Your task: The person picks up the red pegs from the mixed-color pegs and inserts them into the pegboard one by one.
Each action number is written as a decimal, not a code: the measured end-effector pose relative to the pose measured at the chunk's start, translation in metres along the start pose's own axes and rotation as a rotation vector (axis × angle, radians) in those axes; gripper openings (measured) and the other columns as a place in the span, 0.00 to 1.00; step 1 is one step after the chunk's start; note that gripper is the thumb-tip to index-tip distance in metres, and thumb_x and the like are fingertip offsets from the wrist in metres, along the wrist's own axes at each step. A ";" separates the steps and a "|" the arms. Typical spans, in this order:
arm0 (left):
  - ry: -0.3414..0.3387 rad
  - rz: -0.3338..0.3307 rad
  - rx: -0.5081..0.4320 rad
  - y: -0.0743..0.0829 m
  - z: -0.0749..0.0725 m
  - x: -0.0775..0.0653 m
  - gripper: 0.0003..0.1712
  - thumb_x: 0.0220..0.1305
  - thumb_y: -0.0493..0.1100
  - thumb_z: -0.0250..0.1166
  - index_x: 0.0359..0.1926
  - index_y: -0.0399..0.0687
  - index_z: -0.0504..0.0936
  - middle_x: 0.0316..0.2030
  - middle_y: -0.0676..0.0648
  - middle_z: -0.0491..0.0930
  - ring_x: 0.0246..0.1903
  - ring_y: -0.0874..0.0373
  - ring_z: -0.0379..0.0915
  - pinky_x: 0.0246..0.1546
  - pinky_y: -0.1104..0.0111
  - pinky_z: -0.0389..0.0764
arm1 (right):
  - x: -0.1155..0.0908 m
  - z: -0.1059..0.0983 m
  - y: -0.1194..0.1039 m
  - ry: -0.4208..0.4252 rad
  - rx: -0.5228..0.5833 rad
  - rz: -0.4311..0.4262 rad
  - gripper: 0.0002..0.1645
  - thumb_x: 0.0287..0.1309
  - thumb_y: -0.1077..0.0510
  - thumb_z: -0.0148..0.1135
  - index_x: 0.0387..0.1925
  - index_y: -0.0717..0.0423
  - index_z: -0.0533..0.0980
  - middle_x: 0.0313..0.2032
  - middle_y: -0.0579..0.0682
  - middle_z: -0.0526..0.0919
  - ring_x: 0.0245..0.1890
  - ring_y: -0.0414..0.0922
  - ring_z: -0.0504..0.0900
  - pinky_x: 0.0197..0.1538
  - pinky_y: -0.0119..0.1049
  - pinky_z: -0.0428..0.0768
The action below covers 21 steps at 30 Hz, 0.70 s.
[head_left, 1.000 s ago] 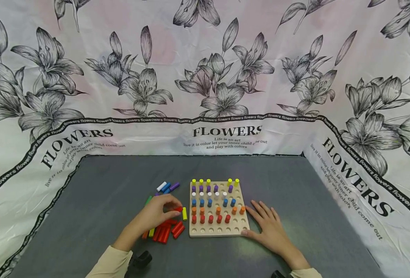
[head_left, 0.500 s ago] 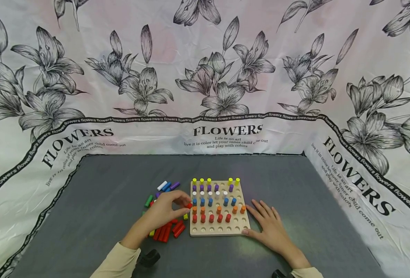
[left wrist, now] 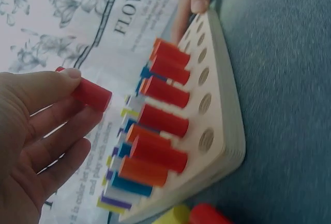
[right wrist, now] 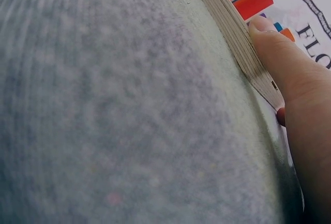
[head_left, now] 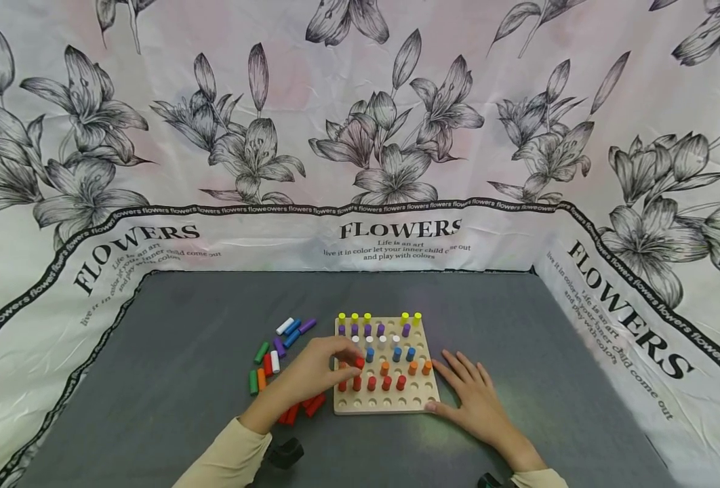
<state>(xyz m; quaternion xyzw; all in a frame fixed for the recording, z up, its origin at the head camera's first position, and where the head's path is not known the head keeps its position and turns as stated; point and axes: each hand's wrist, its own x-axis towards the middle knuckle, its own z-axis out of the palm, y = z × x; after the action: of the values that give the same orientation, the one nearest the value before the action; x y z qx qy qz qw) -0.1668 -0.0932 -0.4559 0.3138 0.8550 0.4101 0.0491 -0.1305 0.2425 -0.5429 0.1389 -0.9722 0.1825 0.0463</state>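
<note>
My left hand (head_left: 317,369) pinches a red peg (left wrist: 93,95) between thumb and fingertips, above the left half of a wooden pegboard (head_left: 390,411). In the left wrist view the held peg is tilted and apart from the board. Upright pegs stand in rows by colour: yellow, purple, white, blue, orange and, nearest the front, red pegs (left wrist: 164,120). The front row of holes is bare where it shows. My right hand (head_left: 476,410) rests against the board's right side, fingers spread and thumb at the front corner. My left hand hides some pegs at the left.
Loose pegs lie on the grey table (head_left: 183,352) left of the board, among them a green peg (head_left: 262,352), a white peg (head_left: 274,361) and several red pegs (head_left: 314,405). Part of this pile is behind my left forearm. A flower-printed cloth (head_left: 262,237) surrounds the table.
My left hand has carried the red peg rightward from the loose pile to above the board, uncovering loose pegs behind it. My right hand has stayed at the board's side.
</note>
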 end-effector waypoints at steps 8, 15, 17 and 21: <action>-0.035 0.054 -0.006 0.005 0.021 0.014 0.12 0.64 0.45 0.68 0.48 0.51 0.83 0.44 0.54 0.85 0.43 0.66 0.81 0.47 0.63 0.84 | 0.000 0.000 0.000 -0.006 -0.004 -0.001 0.49 0.51 0.26 0.63 0.71 0.39 0.66 0.75 0.51 0.61 0.75 0.60 0.55 0.70 0.69 0.48; -0.047 0.113 -0.022 0.014 0.036 0.027 0.12 0.63 0.43 0.69 0.47 0.48 0.83 0.42 0.54 0.85 0.43 0.67 0.81 0.49 0.64 0.84 | 0.000 -0.001 -0.001 0.000 -0.005 -0.006 0.49 0.51 0.27 0.64 0.71 0.39 0.66 0.75 0.51 0.62 0.75 0.60 0.56 0.70 0.69 0.48; -0.044 0.124 -0.005 0.017 0.039 0.031 0.11 0.63 0.43 0.69 0.47 0.48 0.84 0.42 0.53 0.86 0.42 0.67 0.81 0.48 0.65 0.84 | -0.001 -0.001 -0.001 0.001 -0.005 -0.006 0.48 0.51 0.27 0.64 0.71 0.40 0.66 0.75 0.51 0.62 0.75 0.60 0.56 0.69 0.69 0.49; -0.041 0.114 0.008 0.023 0.044 0.037 0.11 0.63 0.45 0.69 0.46 0.52 0.84 0.42 0.54 0.86 0.42 0.68 0.81 0.48 0.66 0.84 | 0.000 -0.001 -0.002 0.001 -0.008 -0.004 0.48 0.52 0.27 0.64 0.71 0.39 0.66 0.75 0.51 0.62 0.75 0.60 0.56 0.70 0.69 0.49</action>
<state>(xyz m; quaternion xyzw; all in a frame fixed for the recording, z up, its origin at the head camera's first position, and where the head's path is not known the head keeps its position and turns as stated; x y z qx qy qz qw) -0.1703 -0.0314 -0.4618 0.3705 0.8361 0.4023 0.0418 -0.1295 0.2417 -0.5413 0.1407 -0.9726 0.1787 0.0476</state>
